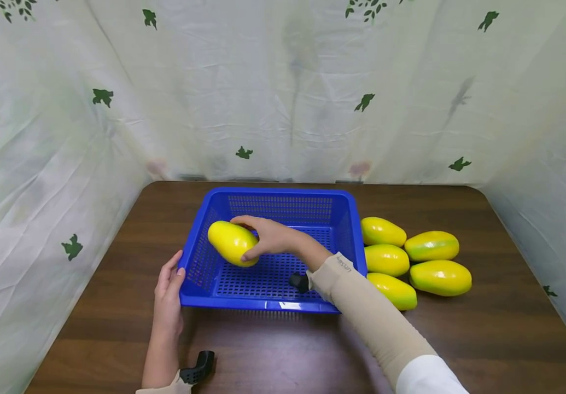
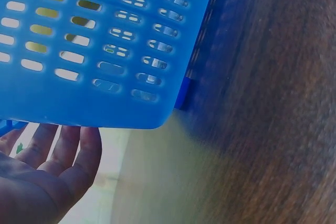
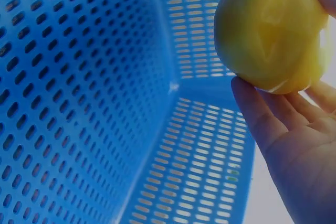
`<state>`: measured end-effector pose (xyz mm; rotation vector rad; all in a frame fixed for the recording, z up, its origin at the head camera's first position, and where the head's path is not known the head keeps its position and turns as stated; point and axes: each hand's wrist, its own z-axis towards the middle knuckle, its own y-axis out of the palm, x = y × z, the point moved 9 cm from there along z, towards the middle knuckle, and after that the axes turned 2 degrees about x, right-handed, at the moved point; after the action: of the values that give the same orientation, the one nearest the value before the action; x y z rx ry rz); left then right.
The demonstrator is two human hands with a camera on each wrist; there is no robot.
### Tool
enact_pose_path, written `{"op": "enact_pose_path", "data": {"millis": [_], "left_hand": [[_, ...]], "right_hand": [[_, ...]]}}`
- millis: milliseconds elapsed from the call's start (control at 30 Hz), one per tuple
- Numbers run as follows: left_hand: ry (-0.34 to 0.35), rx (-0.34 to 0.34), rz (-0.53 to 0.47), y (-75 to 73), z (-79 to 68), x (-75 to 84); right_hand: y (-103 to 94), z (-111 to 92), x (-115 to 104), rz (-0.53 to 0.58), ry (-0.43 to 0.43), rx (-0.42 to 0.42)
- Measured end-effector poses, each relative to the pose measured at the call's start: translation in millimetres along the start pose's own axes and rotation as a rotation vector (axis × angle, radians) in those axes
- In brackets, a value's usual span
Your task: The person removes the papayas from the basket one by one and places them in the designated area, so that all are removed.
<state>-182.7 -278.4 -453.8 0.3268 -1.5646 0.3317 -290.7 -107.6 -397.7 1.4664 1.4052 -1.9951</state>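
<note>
A yellow papaya (image 1: 233, 243) is gripped at its right end by my right hand (image 1: 273, 238), over the left part of a blue plastic basket (image 1: 283, 303). In the right wrist view, thumb and fingers wrap the papaya (image 3: 270, 35) above the slotted basket floor (image 3: 79, 87). My left hand (image 1: 168, 290) holds the basket's left rim, with the thumb on top of the edge. The left wrist view has those fingers (image 2: 86, 156) along the rim beside the perforated wall (image 2: 105, 98).
Several more yellow papayas, one tinged green (image 1: 432, 246), lie grouped on the brown wooden table (image 1: 273, 355) right of the basket. A pale curtain (image 1: 283, 109) with green leaf and bird shapes surrounds the table. Black wrist mounts (image 1: 199, 368) stick out from both forearms.
</note>
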Motion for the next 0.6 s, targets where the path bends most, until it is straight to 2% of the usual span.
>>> {"op": "enact_pose_path", "data": {"millis": [367,600], "left_hand": [[-0.002,0.003,-0.002,-0.5,0.5,-1.2],[0.004,-0.002,-0.017,0.7,-0.2,1.0]], "right_hand": [[-30.6,-32.5,-13.1,0.143,-0.091,0.081],[-54.9,-64.5,-20.6,0.125,-0.130,0.148]]}}
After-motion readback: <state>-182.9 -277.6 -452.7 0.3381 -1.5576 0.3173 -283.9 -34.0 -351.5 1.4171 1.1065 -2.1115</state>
